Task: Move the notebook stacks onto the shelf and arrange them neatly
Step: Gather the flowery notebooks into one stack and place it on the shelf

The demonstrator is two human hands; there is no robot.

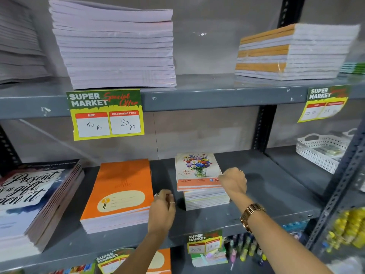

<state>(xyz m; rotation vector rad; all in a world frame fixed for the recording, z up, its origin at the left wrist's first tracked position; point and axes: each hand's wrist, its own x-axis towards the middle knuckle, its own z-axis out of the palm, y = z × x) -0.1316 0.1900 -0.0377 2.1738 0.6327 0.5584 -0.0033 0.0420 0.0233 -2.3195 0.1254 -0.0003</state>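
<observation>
A small stack of notebooks with a flower-vase cover (198, 171) lies on the grey middle shelf (266, 194); its top books sit shifted left and back from the lower ones. My right hand (234, 181) grips the right front corner of the top books. My left hand (163, 209) hovers just left of that stack, fingers loosely curled, holding nothing. An orange notebook stack (118, 194) lies to the left. Further left stands a stack with a "Present is a gift" cover (33, 198).
On the upper shelf sit a tall white notebook pile (116, 48) and a wrapped orange-and-white pile (292, 52). Yellow price tags (107, 114) hang from the shelf edges. A white basket (320, 151) stands at the right. Yellow items (347, 228) hang lower right.
</observation>
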